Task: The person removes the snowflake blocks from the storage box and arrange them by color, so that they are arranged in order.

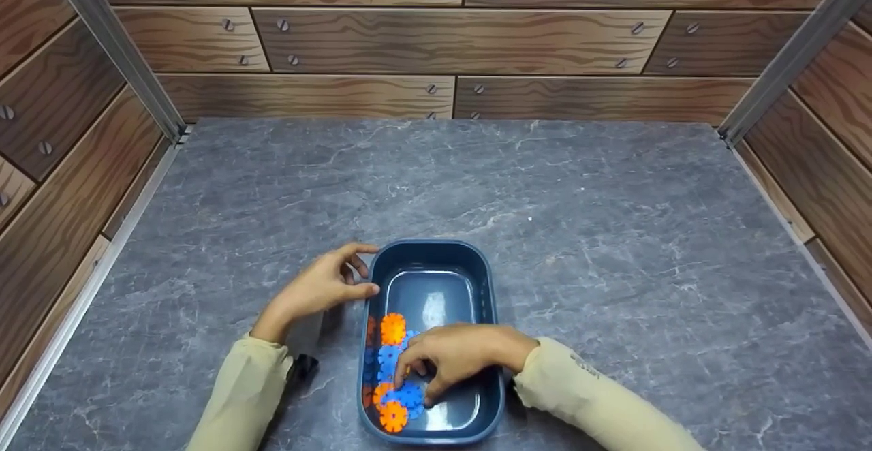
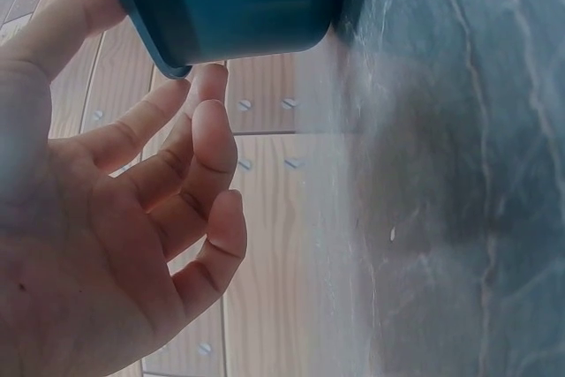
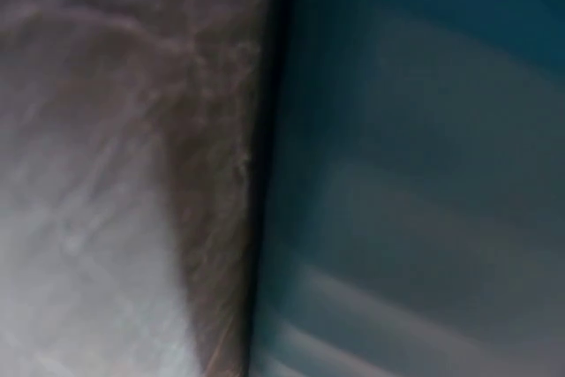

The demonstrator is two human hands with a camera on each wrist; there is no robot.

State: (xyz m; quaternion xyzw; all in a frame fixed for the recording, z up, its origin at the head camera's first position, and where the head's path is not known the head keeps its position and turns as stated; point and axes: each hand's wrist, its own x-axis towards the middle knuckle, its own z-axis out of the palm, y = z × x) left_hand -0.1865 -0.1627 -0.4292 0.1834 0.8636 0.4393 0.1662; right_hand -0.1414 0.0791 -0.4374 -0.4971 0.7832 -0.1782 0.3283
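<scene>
The right hand [image 1: 456, 355] reaches over the right wall of the tray [image 1: 463, 250], its fingers bent down among the toothed discs. Thumb and forefinger stand apart at a blue disc [image 1: 411, 395]; whether they pinch it, I cannot tell. The right wrist view shows only blurred tray wall and table, with the fingers out of sight.

The left hand [image 1: 327, 284] is loosely spread at the tray's left rim. Thumb and forefinger touch the rim; the remaining fingers curve loosely outside the wall.

The discs lie inside the tray, along the left wall of its near half. An orange disc [image 1: 393, 329] is uppermost in the row, with blue ones below it and two more orange ones near the close end. The right hand covers part of the group, so the full count is not visible. The tray's far half shows its bare, glossy floor.

Pale sleeves [image 1: 238, 396] cover both forearms. A dark item [image 1: 306, 367] sits beside the left cuff. The tray stands on a grey marbled table [image 1: 613, 246], bounded by wood-patterned panels [image 1: 463, 39] and metal posts [image 1: 119, 49] at the far corners.
</scene>
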